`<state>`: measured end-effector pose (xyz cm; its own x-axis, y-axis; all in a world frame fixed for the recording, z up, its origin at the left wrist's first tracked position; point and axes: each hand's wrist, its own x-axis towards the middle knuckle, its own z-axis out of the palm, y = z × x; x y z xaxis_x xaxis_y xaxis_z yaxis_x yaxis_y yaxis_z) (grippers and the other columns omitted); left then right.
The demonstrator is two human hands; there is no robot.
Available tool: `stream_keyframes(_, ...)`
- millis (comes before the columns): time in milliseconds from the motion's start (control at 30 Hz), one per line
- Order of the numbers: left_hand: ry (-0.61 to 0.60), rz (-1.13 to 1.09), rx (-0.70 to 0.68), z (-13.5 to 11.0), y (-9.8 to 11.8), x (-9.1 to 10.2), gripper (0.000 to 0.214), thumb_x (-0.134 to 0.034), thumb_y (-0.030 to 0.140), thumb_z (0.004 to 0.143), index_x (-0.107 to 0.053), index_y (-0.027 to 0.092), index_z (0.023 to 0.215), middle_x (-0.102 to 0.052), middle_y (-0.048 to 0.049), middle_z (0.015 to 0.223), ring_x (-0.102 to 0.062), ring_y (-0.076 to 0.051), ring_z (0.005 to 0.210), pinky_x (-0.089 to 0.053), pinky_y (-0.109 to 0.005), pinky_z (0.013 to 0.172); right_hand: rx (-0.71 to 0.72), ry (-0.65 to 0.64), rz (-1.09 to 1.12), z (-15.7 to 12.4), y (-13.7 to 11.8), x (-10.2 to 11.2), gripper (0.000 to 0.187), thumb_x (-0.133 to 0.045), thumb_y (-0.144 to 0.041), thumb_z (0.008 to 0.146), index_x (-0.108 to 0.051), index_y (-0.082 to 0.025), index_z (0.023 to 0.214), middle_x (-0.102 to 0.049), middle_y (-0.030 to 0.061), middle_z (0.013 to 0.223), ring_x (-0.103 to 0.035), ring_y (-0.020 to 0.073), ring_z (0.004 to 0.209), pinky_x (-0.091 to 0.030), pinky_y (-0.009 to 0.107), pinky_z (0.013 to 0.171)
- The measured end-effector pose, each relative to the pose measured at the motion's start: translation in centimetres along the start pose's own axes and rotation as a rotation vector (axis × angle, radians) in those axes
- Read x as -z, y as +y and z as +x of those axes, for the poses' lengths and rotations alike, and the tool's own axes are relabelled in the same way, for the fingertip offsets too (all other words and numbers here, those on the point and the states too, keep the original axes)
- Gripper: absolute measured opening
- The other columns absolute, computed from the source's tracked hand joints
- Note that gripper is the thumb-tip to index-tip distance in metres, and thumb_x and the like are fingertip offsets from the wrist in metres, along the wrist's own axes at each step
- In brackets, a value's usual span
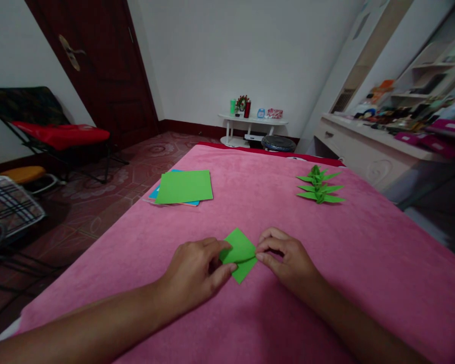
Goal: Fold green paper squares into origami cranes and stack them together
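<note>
A small folded square of green paper lies on the pink cloth, turned so that one corner points toward me. One layer of it bulges up along the middle. My left hand is closed on its left corner, fingertips above and thumb on the lower edge. At the right corner, my right hand pinches the paper between thumb and fingers. A stack of coloured sheets, green on top with blue beneath, lies beyond my left hand. Several folded green paper figures with pointed ends stand in a row beyond my right hand.
The pink cloth covers the table. Behind it stands a low white table with bottles and a plant. A cluttered white dresser is on the right. A chair with a red seat stands left, near a dark door.
</note>
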<state>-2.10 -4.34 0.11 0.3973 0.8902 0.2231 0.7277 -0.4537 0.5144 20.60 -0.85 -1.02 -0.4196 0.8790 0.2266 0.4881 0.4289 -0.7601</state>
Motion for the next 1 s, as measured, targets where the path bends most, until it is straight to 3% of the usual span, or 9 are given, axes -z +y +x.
stream_keyframes(100, 0.010, -0.071, -0.003, 0.06, -0.25, -0.09, 0.014, -0.053, 0.029, 0.083, -0.064, 0.020, 0.086, -0.058, 0.0000, 0.069, -0.052, -0.012, 0.062, -0.037, -0.023, 0.057, -0.002, 0.003, -0.005, 0.01, 0.05, -0.09, 0.012, -0.059, -0.011, 0.075, -0.065, -0.019, 0.069, -0.055, 0.0016, 0.078, -0.055, 0.0142, 0.073, -0.042, 0.026, 0.064)
stream_keyframes(233, -0.030, -0.102, 0.030, 0.15, -0.34, -0.10, 0.017, -0.052, 0.022, 0.082, -0.062, 0.018, 0.070, -0.058, -0.0002, 0.066, -0.052, -0.011, 0.061, -0.037, -0.023, 0.058, -0.010, 0.004, -0.013, 0.03, -0.10, -0.03, 0.011, -0.059, -0.012, 0.075, -0.064, -0.019, 0.069, -0.056, 0.0015, 0.078, -0.055, 0.0140, 0.073, -0.042, 0.025, 0.064)
stream_keyframes(533, -0.054, -0.089, 0.125, 0.31, 0.29, 0.00, 0.015, -0.055, 0.028, 0.078, -0.062, 0.019, 0.068, -0.059, 0.0009, 0.063, -0.050, -0.011, 0.056, -0.031, -0.023, 0.053, -0.023, 0.012, -0.056, 0.22, 0.01, -0.11, 0.008, -0.061, -0.015, 0.074, -0.063, -0.019, 0.067, -0.056, 0.0011, 0.078, -0.055, 0.0145, 0.074, -0.042, 0.026, 0.067)
stream_keyframes(867, -0.051, -0.114, -0.009, -0.22, 0.27, -0.07, 0.014, -0.051, 0.019, 0.080, -0.061, 0.018, 0.069, -0.058, -0.0003, 0.069, -0.050, -0.011, 0.063, -0.033, -0.022, 0.057, -0.028, 0.008, -0.053, 0.29, -0.04, -0.06, 0.008, -0.062, -0.015, 0.073, -0.063, -0.019, 0.066, -0.056, 0.0008, 0.076, -0.055, 0.0144, 0.073, -0.041, 0.026, 0.067)
stream_keyframes(1000, -0.054, -0.114, 0.026, -0.34, 0.21, -0.30, 0.018, -0.049, 0.020, 0.080, -0.060, 0.017, 0.066, -0.057, -0.0003, 0.065, -0.049, -0.010, 0.059, -0.032, -0.022, 0.055, -0.022, 0.009, -0.063, 0.29, -0.09, -0.04, 0.008, -0.062, -0.015, 0.073, -0.063, -0.019, 0.066, -0.056, 0.0008, 0.077, -0.055, 0.0145, 0.074, -0.041, 0.026, 0.067)
